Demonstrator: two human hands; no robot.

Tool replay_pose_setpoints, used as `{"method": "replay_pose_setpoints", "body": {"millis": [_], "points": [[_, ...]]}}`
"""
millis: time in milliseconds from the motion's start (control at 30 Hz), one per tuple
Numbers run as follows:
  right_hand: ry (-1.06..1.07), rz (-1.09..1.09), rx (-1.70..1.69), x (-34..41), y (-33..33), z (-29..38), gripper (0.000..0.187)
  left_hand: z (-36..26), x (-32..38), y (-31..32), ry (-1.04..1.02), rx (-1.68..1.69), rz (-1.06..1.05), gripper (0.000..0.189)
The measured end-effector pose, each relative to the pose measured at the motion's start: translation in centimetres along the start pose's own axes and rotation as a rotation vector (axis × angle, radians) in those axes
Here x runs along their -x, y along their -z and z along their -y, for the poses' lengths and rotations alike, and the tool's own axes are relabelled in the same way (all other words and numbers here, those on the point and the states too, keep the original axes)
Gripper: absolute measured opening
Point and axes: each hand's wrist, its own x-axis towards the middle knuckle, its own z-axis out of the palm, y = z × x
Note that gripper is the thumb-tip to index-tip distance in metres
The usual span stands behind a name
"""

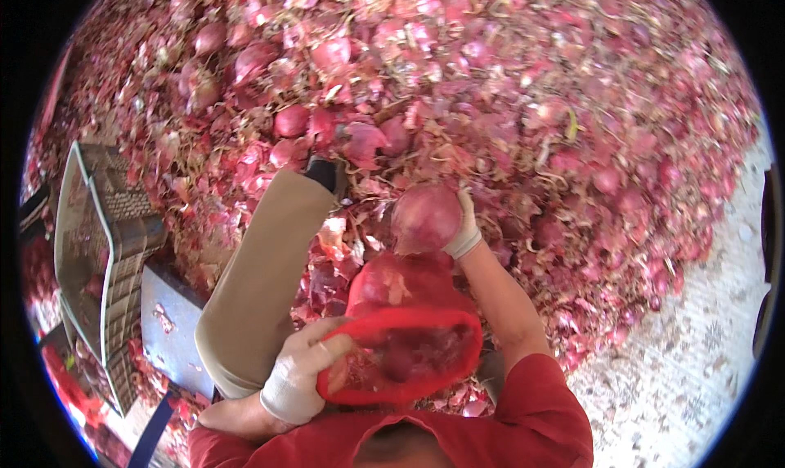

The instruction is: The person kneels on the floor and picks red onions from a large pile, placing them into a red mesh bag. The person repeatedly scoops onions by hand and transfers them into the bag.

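Note:
My left hand (306,370), in a pale knit glove, grips the left side of the rim of a red mesh bag (398,394). The bag's mouth faces up and onions show inside it. Beyond the rim, my right hand (468,226), also gloved, holds a large red onion (427,218) just above the far side of the bag. The onion hides most of that hand's fingers. A bent leg in tan trousers (264,272) lies to the left of the bag.
A large heap of red onions (291,121) and loose skins spreads ahead and to both sides. At left a grey plastic crate (129,241) lies on its side, beside a blue-grey panel (175,327). Pale patterned flooring (668,376) shows at the lower right.

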Motion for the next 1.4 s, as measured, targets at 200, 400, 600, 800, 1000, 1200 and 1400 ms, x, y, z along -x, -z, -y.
{"method": "replay_pose_setpoints", "body": {"millis": [200, 400, 600, 800, 1000, 1200, 1400], "points": [[0.511, 0.080, 0.809, 13.3, -10.1, -1.7, 0.104, 1.5, -1.5, -0.1, -0.209, 0.111, 0.034, 0.009], [0.530, -0.378, 2.107, 15.6, -13.5, -14.2, 0.078, 1.7, -1.8, -2.0, -0.443, -0.022, 0.069, 0.012], [0.607, -0.947, 2.225, 3.3, -8.5, -14.1, 0.016, 6.1, -1.6, -2.6, -0.707, -0.440, -0.019, 0.038], [0.900, -0.473, 1.050, 15.7, -4.3, -4.6, 0.019, 8.2, -5.9, -0.8, -0.645, -0.605, -0.173, 0.039], [0.380, -1.695, 1.507, 15.4, 5.9, 13.0, 0.081, 8.6, -4.8, -0.4, -0.592, -0.447, -0.245, 0.037], [0.846, -0.794, 0.464, 16.4, 5.8, 10.0, 0.057, 11.9, -4.7, 0.2, -0.727, -0.383, -0.495, 0.049], [0.876, -0.295, -0.056, 19.4, 1.9, 0.7, 0.059, 15.4, -6.6, 3.9, -0.122, -0.055, -0.099, 0.011]]}}
